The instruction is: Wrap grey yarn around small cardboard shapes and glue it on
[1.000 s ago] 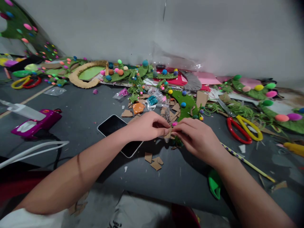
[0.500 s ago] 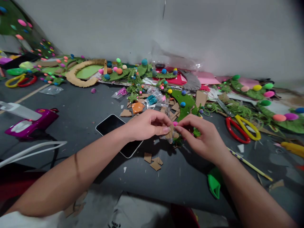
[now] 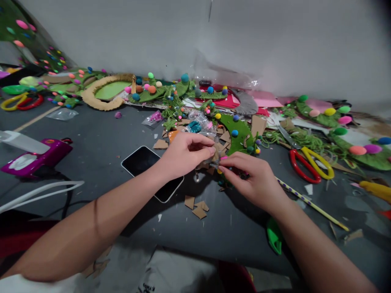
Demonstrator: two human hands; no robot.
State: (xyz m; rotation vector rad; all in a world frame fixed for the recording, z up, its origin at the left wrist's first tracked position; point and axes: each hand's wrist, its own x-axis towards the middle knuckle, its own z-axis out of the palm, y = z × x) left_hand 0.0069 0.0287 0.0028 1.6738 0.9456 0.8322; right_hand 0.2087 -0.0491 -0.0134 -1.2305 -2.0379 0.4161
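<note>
Near the middle of the table, my left hand (image 3: 191, 154) pinches a small brownish piece (image 3: 216, 152) between thumb and fingers. My right hand (image 3: 249, 175) is just to its right, thumb and forefinger pressed together at the edge of a greyish bit by that piece; what exactly it grips is too small to tell. Pink and green bits show below and behind the right fingertips. Under my left wrist lies a black phone (image 3: 142, 160), partly covered. Cardboard scraps (image 3: 200, 208) lie in front of the hands.
Red and yellow scissors (image 3: 305, 165) and a dotted pencil (image 3: 311, 203) lie right. A purple glue gun (image 3: 45, 156) with a cable stands left. Green felt pieces with pompoms (image 3: 235, 132) line the back by the wall. A green object (image 3: 274, 236) lies near the front edge.
The brownish piece is tilted differently and sits slightly higher. My left hand has moved slightly up and left, and my right fingertips have shifted slightly left and down.
</note>
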